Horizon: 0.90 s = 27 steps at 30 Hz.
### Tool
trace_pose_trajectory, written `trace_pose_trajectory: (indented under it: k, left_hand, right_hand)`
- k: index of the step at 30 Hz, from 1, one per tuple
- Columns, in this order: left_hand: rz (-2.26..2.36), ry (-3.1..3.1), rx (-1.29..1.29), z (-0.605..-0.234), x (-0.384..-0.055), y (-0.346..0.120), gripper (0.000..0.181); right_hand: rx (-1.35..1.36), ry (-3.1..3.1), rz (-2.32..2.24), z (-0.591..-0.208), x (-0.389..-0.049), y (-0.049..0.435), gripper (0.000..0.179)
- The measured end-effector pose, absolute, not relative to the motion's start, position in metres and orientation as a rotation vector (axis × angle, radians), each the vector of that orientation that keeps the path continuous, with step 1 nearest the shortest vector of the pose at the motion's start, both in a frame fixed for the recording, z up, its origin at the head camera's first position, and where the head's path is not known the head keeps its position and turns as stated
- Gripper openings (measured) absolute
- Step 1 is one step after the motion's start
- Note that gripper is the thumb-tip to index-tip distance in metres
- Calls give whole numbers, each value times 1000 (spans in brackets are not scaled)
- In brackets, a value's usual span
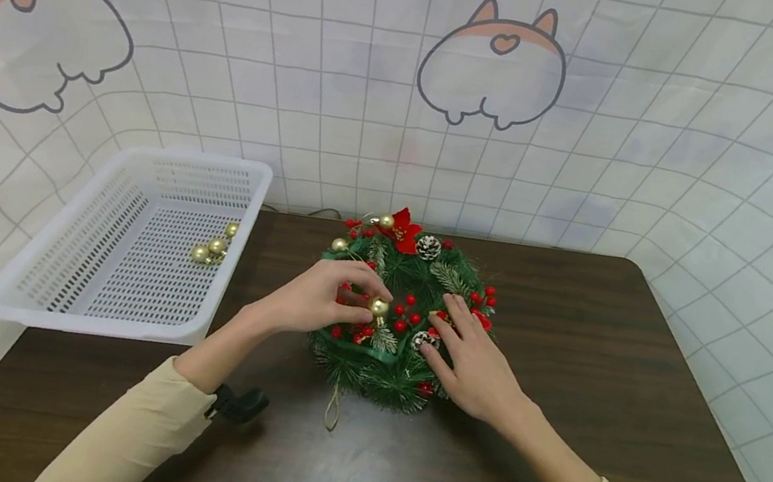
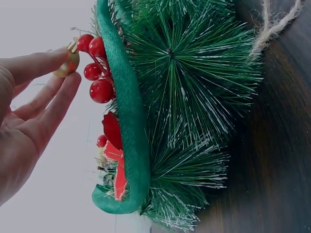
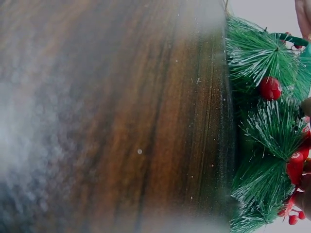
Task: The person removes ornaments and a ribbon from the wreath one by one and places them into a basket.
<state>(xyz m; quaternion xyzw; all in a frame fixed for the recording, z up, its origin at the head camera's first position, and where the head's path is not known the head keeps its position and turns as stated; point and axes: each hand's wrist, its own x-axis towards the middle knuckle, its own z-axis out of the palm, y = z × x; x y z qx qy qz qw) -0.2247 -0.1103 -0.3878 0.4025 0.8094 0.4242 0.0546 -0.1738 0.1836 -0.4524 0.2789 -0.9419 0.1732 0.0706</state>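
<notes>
From my end I see the left hand [image 1: 319,296] pinching a gold ball [image 1: 379,306] beside red berries [image 2: 102,91] on the green wreath [image 1: 353,364], which lies on the dark table [image 1: 604,351] right of the white basket [image 1: 99,328], while the right hand [image 1: 478,368] rests its spread fingers on the wreath.

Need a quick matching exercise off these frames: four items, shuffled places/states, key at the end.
Items
1. Left hand
2. Right hand
3. Basket
4. Twine loop

Places/states
A. White, left of the wreath, with loose gold balls inside
B. Pinching a single gold ball
C. Sticking out from the wreath's near edge
D. Over the wreath's right part, by a pine cone

Pairs: 1-B, 2-D, 3-A, 4-C
</notes>
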Motion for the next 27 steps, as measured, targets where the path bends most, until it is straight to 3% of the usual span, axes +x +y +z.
trace_pose_trajectory:
  k: [27]
  left_hand:
    - [1667,2347,938,-368,-255,-133,31]
  right_hand:
    - [840,-2837,526,-450,-173,184,60]
